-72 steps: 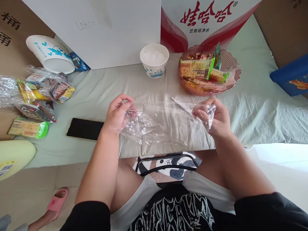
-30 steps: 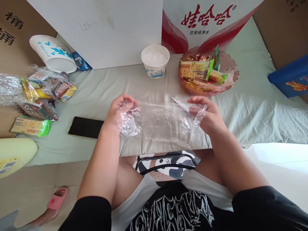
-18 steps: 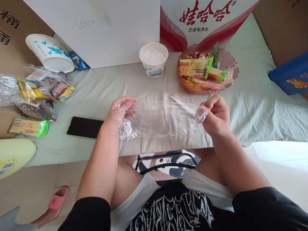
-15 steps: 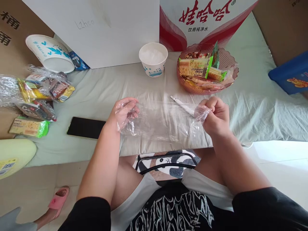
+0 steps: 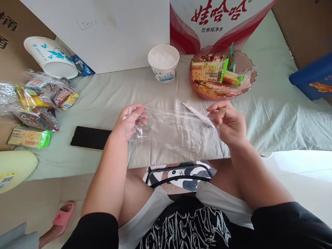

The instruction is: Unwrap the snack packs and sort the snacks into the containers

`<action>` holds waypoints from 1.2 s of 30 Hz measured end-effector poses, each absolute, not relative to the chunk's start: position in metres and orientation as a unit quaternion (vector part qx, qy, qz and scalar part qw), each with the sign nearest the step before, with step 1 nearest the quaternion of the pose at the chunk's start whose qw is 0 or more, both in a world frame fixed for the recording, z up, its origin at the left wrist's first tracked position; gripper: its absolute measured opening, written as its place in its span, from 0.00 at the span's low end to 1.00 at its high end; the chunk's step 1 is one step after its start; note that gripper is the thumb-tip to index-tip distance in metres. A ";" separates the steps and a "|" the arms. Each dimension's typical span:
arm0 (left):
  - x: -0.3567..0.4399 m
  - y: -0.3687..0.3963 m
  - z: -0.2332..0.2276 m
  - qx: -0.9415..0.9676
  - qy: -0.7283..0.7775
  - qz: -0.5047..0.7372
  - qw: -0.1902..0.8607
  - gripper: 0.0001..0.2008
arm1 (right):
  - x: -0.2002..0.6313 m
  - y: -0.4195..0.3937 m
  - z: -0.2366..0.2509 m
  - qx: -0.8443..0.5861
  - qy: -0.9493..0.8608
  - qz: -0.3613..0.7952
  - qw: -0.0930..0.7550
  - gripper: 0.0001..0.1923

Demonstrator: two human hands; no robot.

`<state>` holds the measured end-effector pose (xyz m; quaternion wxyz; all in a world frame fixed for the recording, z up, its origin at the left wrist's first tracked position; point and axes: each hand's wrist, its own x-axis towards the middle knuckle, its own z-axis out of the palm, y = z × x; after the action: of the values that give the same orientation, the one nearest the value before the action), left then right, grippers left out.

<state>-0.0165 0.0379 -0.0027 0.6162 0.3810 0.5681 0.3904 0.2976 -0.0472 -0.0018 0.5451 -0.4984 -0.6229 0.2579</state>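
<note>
A thin sheet of clear plastic film stretches between my two hands, low over the cloth-covered surface. Its left end lies over my left hand, whose fingers are curled. At the other end, my right hand has its thumb and bent fingers at the film's edge, with the upper fingers looser. Whether the film is a bag or a single sheet I cannot tell. Behind it lies a slim white tool with a narrow tip, partly seen through the plastic. A black phone rests beside my left forearm.
A white paper tub stands ahead, beside a pink glass bowl of wrapped biscuits. At left are bagged snacks, a biscuit packet and a tipped paper bucket. Cartons line the back; a blue container is right.
My right hand's fingers have loosened and spread a little at the film's edge. The film sags slightly more on that side. My left hand stays nearly where it was.
</note>
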 end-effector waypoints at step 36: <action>-0.012 0.035 0.003 0.359 0.547 0.383 0.652 0.13 | 0.289 -0.049 -0.002 -0.522 -0.462 0.441 0.566 0.22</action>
<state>-0.0118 0.0347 0.0031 0.6518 0.3593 0.5474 0.3827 0.2890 -0.0492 -0.0022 0.5657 -0.5218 -0.4616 0.4411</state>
